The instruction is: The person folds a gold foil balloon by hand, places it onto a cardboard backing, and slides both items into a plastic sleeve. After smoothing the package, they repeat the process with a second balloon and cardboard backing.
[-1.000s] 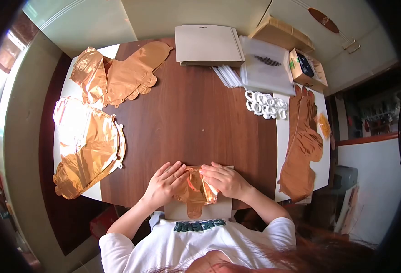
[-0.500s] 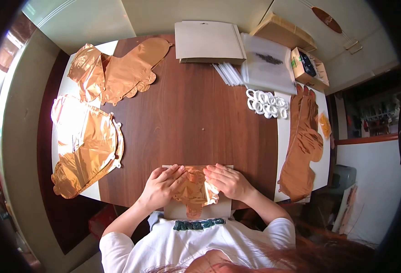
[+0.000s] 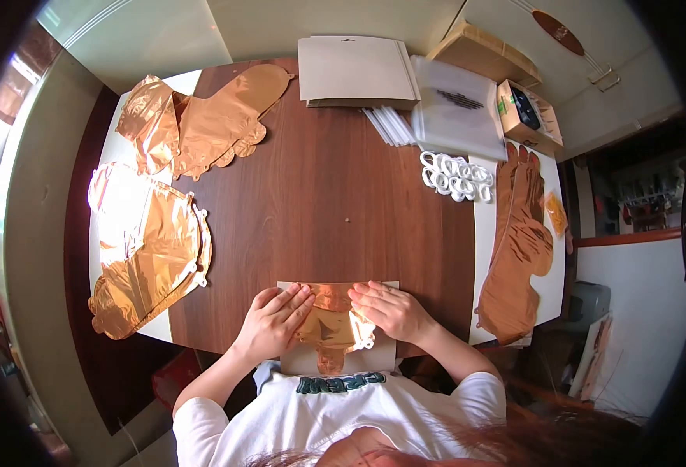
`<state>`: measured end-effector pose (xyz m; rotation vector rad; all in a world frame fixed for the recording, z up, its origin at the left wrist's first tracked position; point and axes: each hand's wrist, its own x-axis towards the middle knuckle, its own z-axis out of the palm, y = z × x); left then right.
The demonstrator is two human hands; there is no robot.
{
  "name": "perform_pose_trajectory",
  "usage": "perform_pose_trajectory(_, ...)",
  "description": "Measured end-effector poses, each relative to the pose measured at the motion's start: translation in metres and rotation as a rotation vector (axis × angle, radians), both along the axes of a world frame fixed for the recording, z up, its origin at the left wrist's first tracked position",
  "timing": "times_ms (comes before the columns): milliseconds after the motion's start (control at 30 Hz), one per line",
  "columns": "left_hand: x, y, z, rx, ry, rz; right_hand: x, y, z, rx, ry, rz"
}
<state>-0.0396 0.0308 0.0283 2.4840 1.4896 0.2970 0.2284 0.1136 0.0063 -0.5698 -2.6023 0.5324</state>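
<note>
A copper-coloured foil balloon (image 3: pixel 329 328), folded into a small shiny bundle, lies on a pale card sheet (image 3: pixel 374 360) at the table's near edge. One narrow end of the foil points down toward the white shirt. My left hand (image 3: pixel 279 317) rests flat on the left side of the bundle, fingers stretched out. On the right side, my right hand (image 3: pixel 385 310) lies flat too, its straight fingers over the foil's edge. Both hands press from above and grip nothing. Parts of the foil and card are hidden beneath them.
Flat foil balloons lie at back left (image 3: pixel 203 128), at left (image 3: pixel 152 249) and at right (image 3: pixel 518 249). At the back are stacked grey cards (image 3: pixel 354 70), white straws (image 3: pixel 389 127), clear plastic bags (image 3: pixel 452 117), white ribbon rolls (image 3: pixel 457 177) and a small box (image 3: pixel 545 128).
My left hand has shifted very slightly left, uncovering a bit more foil. The foil's creases look flatter and their reflections differ. My right hand has hardly moved.
</note>
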Motion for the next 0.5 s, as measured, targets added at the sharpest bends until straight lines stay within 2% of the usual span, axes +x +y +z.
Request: perform_pose_trajectory(500, 0.0019, -0.0053, -0.0017, -0.004, 0.032, 0.015, 0.0002, -0.0017, 0.0025, -0.016, 0.007, -0.002)
